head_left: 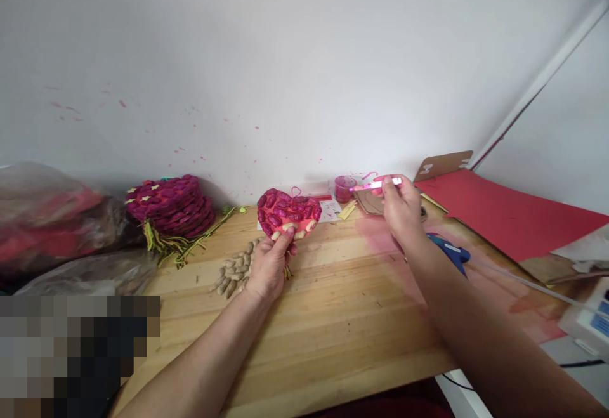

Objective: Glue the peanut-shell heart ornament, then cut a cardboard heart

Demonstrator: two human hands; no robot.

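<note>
My left hand (273, 262) grips the lower edge of a red heart-shaped piece (290, 210) covered with peanuts, thumb on its front. Most of its peanuts are painted dark magenta; several along the bottom are bare. A thin loop stands at its top. My right hand (402, 210) is closed around a white-handled paintbrush (378, 184), whose pink-stained tip points left, close to a pink-smeared paint cup (344, 188). Loose unpainted peanuts (233, 272) lie on the table beside my left wrist.
A stack of magenta peanut-covered pieces (171, 205) with yellow-green tassels stands at the left, near plastic bags (57, 215). Red sheets (514, 209) lie at the right, near a blue hot-glue gun (450, 252). Pink stains mark the wooden table (342, 316).
</note>
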